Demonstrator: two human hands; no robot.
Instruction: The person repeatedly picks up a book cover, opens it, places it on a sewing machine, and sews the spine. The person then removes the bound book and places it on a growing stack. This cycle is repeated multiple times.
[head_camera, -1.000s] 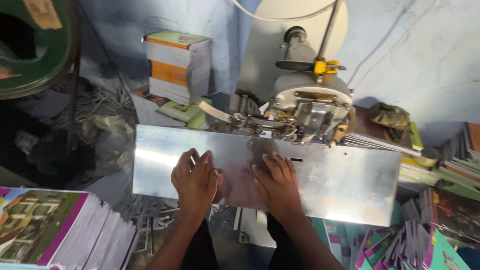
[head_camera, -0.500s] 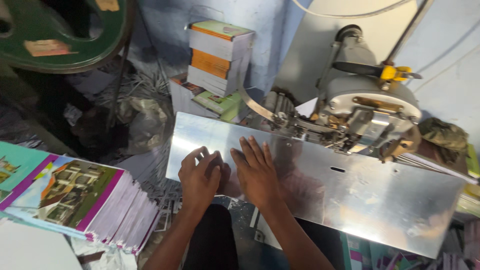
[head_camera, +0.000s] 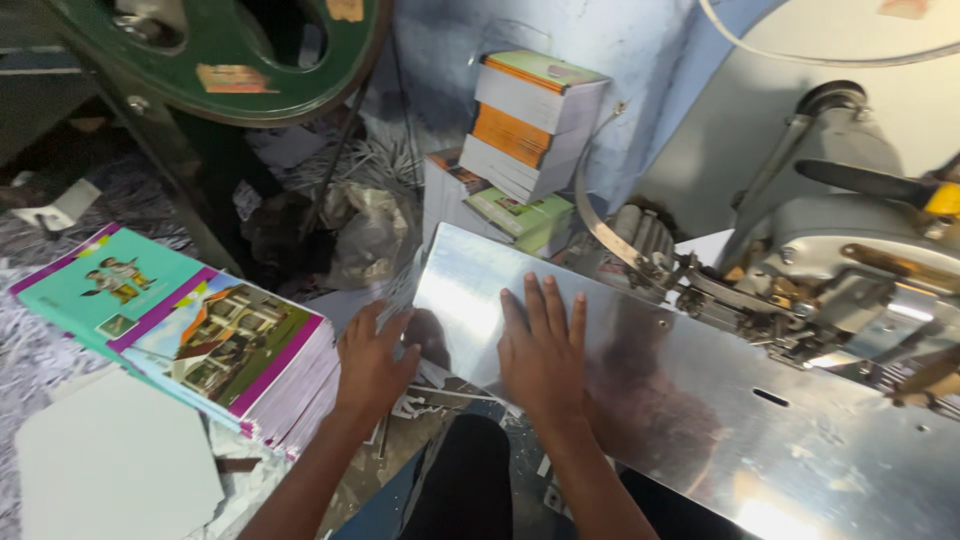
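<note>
Right hand (head_camera: 543, 352) is lying flat, fingers spread, on steel plate (head_camera: 720, 400); left hand (head_camera: 372, 358), empty & open, is reaching twd booklet stack (head_camera: 215, 345); no booklet on plate yet

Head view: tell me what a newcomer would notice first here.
The shiny metal plate slants across the centre and right, with the right hand flat on it and the left hand at its left edge. Behind it on the right stands a grey machine. At the left lies a stack of colourful booklets, under a big green wheel at the top.
</note>
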